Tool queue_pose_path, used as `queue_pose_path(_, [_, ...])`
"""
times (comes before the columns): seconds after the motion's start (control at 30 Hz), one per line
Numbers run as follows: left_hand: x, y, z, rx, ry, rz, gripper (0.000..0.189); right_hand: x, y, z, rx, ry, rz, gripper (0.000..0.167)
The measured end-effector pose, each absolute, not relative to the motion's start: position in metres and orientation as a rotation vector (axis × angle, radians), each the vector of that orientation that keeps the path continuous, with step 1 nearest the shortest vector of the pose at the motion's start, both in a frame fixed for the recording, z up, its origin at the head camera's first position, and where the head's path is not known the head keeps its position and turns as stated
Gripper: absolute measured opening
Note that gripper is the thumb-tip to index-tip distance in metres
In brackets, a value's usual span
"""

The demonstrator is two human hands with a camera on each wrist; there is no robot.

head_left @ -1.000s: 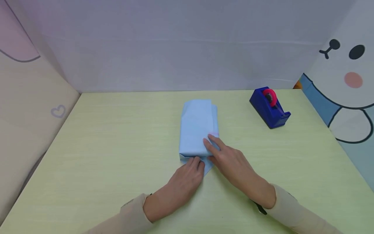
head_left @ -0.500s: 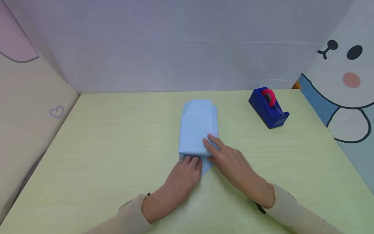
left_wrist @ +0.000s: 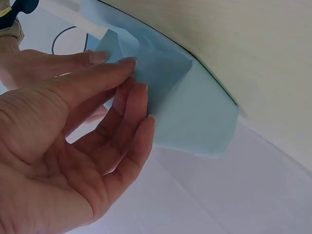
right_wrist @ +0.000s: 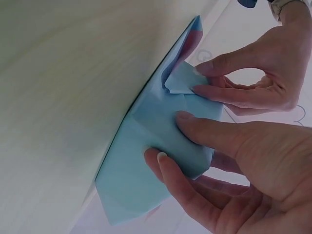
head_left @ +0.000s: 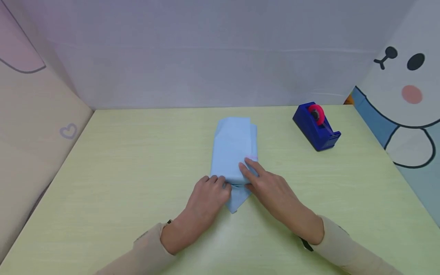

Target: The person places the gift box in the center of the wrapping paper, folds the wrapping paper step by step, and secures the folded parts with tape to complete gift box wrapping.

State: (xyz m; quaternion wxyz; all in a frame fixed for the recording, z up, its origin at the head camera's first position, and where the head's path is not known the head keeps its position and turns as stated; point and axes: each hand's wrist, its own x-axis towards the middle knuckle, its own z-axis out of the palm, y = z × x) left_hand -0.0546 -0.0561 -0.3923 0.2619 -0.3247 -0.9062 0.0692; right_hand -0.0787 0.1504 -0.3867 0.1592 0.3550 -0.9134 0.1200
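Observation:
A light blue paper-wrapped package (head_left: pixel 232 147) lies lengthwise on the table. At its near end a pointed paper flap (head_left: pixel 238 198) sticks out towards the person. My left hand (head_left: pixel 207 198) is at the near left corner; in the right wrist view its thumb and forefinger pinch a folded piece of the end paper (right_wrist: pixel 180 83). Gripping the near right corner, my right hand (head_left: pixel 275 191) has its thumb against the end face and fingers over the top and side. Seen from the left wrist, the end folds (left_wrist: pixel 161 73) are partly covered by fingers.
A dark blue tape dispenser (head_left: pixel 314 130) with a red-cored roll stands at the back right of the pale yellow-green table (head_left: pixel 137 152). A greyish wall panel (head_left: pixel 220 76) rises behind the table, with printed cartoon panels at both sides.
My left hand has slid left along the package's near end to its left corner, uncovering more of the pointed flap. The right hand has stayed in place.

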Motion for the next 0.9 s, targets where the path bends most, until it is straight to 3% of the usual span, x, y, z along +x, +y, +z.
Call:
queue_pose_path(0.57, [-0.0509, -0.0590, -0.3949, -1.177, -2.430, 0.255, 0.007, -0.0792, 0.1507, -0.3871, 1.010, -2.622, 0.332, 0.057])
queue_pose_path(0.73, [-0.0506, -0.0577, -0.3950, -1.214, -2.488, 0.268, 0.036, -0.0795, 0.1510, -0.3873, 1.015, -2.639, 0.338, 0.056])
queue_pose_path(0.9, [-0.0506, -0.0548, -0.3974, -1.214, -2.436, 0.281, 0.011, -0.0805, 0.1512, -0.3882, 1.022, -2.630, 0.338, 0.056])
